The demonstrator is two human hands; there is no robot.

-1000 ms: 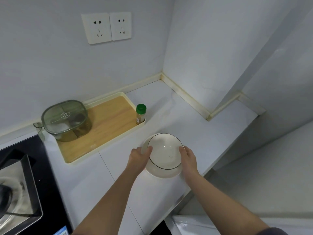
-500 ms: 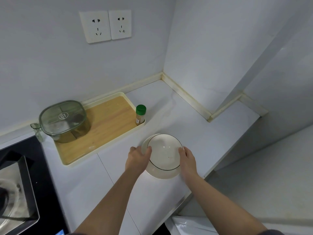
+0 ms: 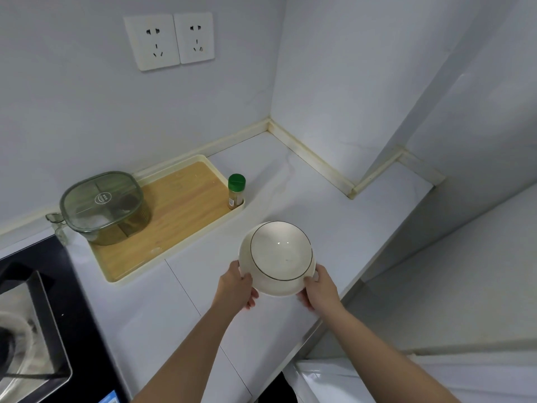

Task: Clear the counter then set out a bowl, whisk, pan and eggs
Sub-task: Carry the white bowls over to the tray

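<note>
I grip the white bowl (image 3: 280, 254) with left hand (image 3: 236, 286) and right hand (image 3: 319, 289) on opposite sides, tilted over the table (image 3: 348, 222) near the tray (image 3: 174, 205), apparently for a steady set-down.

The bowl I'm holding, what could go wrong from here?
1. The bowl is tilted between the left hand and right hand, gripped only at its lower sides; it could slip and hit the counter.
2. It is close to the counter's front edge; set down there, it might get knocked off.
3. Moved toward the tray, it may tip the spice bottle standing at the tray's corner.
</note>
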